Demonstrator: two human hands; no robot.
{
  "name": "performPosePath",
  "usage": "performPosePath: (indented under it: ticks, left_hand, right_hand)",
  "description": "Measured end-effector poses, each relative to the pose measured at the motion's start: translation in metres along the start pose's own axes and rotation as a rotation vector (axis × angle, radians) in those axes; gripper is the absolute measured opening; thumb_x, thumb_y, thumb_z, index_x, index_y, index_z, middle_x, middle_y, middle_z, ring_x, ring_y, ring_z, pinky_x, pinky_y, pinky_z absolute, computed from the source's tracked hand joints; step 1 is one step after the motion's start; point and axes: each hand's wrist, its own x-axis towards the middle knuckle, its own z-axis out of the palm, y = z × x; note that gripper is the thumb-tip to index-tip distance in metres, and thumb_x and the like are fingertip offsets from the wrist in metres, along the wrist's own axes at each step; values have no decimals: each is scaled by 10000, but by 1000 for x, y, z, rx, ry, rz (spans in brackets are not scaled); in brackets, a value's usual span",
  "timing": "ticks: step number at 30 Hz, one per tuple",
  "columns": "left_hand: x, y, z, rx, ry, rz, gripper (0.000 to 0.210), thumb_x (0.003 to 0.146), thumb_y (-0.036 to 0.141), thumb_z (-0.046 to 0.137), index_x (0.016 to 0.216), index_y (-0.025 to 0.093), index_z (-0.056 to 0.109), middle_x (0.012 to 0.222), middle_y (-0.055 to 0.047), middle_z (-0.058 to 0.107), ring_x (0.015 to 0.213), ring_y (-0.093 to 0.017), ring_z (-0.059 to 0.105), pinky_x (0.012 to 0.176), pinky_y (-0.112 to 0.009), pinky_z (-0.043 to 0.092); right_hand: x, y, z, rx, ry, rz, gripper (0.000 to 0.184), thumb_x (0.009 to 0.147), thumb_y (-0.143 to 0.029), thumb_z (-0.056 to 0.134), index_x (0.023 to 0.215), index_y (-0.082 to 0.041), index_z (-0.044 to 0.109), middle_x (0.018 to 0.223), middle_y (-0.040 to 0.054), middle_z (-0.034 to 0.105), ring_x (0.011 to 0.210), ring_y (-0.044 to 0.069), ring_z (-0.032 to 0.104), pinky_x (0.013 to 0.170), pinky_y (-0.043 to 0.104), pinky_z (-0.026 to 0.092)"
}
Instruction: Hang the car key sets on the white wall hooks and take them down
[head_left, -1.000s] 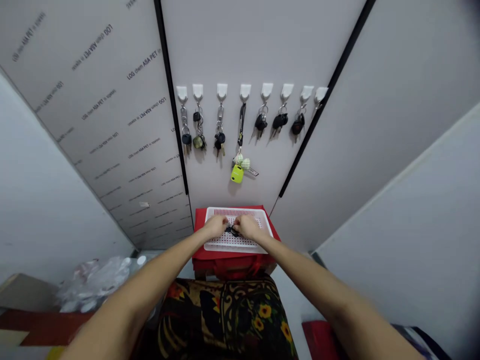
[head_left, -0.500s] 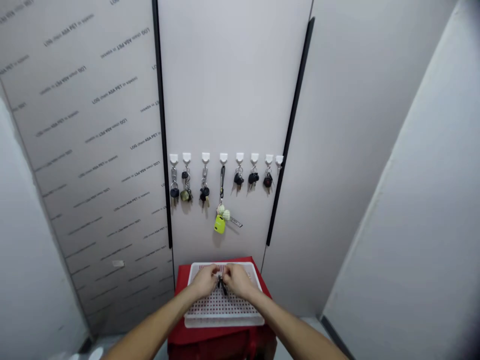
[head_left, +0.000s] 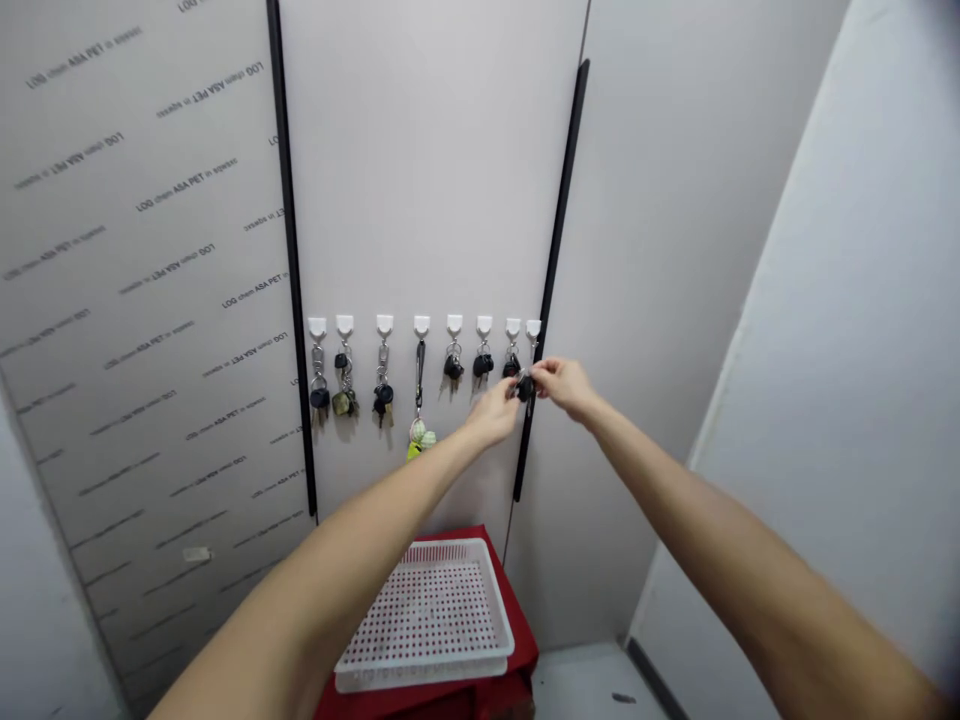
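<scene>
Up at the panel (head_left: 435,180), above the basket (head_left: 427,668), with left hand (head_left: 495,412) and right hand (head_left: 567,386) both pinched nearly closed on the keys (head_left: 525,388) from opposite sides! Holds them just below the rightmost hook (head_left: 533,328), with the right hand nearer to it, on a long axis too blurred to call.

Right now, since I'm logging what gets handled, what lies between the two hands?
In the head view, a dark key bunch lies between the left hand and the right hand, below the rightmost white hook.
</scene>
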Motion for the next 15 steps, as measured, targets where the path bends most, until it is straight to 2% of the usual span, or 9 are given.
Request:
performPosePath:
  ticks: [3,6,10,15]
  left_hand:
    - [18,12,3,54,29,-6,373,662,137,349,1031,135,403,992,-67,500,897,-139,446,785,-249,329]
    - [21,11,5,97,10,-32,399,666,148,346,1062,114,380,1029,-92,475,924,-153,433,800,-257,320]
    - [14,-3,4,159,-31,-66,394,666,151,341,1055,112,393,1020,-94,481,911,-152,441,798,-259,326]
    - [8,-25,-3,149,-36,-123,391,675,173,341,1060,122,385,1019,-90,477,872,-139,460,769,-250,350]
  right_hand:
    - [25,-8,-11,20,64,42,87,597,-105,427,517,-138,438,409,-39,420,364,38,384,388,172,348]
    - [44,-7,-16,-16,122,84,95,595,-98,448,511,-136,428,406,-37,411,367,39,385,383,177,349]
    - [61,0,-14,-57,179,144,116,574,-139,509,506,-134,415,382,-45,380,366,42,380,377,178,341]
    - [67,5,-8,-106,205,221,129,553,-220,542,572,-119,463,385,-40,391,358,50,376,371,187,330]
